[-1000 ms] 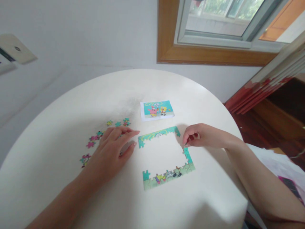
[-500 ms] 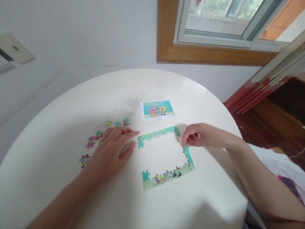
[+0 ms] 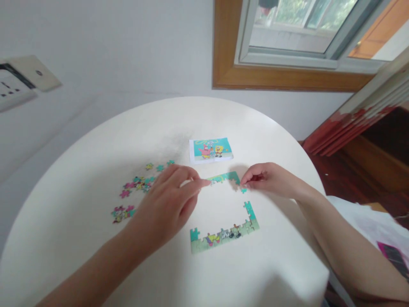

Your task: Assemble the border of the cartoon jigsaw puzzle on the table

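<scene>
Pieces joined into a partial frame lie on the white table, with a top strip (image 3: 227,176) and a separate lower part (image 3: 220,238) that turns up the right side. My left hand (image 3: 179,192) reaches over the top strip's left end, index finger extended onto it and thumb apart, nothing seen in it. At the top strip's right end, my right hand (image 3: 257,177) pinches a teal puzzle piece (image 3: 244,190) between thumb and fingertips. A gap separates that piece from the right side below.
Loose puzzle pieces (image 3: 140,183) are scattered left of my left hand. A cartoon picture card (image 3: 212,149) lies behind the top strip. The round table (image 3: 96,153) meets the wall near a window; papers (image 3: 354,217) lie at the right.
My left hand has moved right onto the top strip. My right hand has shifted slightly up and left with the piece, closer to the strip's corner. The view has tilted slightly.
</scene>
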Demonstrator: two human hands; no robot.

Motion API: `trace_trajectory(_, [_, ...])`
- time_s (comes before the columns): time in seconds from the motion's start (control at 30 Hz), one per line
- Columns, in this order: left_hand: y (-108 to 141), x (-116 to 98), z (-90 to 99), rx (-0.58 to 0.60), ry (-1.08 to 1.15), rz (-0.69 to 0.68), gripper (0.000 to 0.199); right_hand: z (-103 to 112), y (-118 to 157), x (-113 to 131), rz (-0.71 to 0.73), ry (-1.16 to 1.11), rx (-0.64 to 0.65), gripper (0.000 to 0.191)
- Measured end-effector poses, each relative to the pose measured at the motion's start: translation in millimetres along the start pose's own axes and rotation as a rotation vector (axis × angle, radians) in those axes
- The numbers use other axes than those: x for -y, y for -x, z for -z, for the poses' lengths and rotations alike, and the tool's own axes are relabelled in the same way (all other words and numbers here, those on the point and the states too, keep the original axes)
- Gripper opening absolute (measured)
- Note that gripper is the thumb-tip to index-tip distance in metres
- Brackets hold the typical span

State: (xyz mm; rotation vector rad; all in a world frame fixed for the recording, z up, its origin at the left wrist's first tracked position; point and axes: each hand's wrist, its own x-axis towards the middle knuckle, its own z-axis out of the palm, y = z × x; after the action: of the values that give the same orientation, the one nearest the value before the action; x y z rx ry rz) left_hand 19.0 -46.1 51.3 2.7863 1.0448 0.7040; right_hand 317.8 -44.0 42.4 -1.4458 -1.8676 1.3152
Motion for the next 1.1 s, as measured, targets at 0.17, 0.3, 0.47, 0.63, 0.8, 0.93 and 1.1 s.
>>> trace_trajectory(0.17, [9, 19, 1.8, 0.125, 0.126, 0.15, 0.027, -26, -8, 12, -0.011, -0.35, -0.049, 0.023])
trace_trajectory(0.3, [12, 17, 4.6, 0.219, 0.277, 0.21, 0.027, -53, -13, 30, -0.008, -0.422, -0.004, 0.016])
trace_trajectory(0.47, [10, 15, 9.8, 0.293, 0.393, 0.237, 0.027, -77, -21, 39, -0.011, -0.471, 0.034, 0.01])
trace_trajectory(0.63, [12, 23, 4.2, 0.275, 0.407, 0.291, 0.025, -90, -23, 41, -0.027, -0.501, 0.044, 0.012])
trace_trajectory(0.8, [14, 27, 3.6, 0.247, 0.428, 0.306, 0.025, -97, -21, 46, -0.04, -0.462, 0.055, 0.014])
trace_trajectory(0.93, [14, 26, 4.9, 0.225, 0.472, 0.308, 0.022, -103, -19, 45, -0.005, -0.413, 0.047, 0.015])
trace_trajectory(1.1, [17, 29, 4.7, 0.286, 0.433, 0.314, 0.022, -104, -19, 40, 0.12, -0.028, -0.032, 0.007])
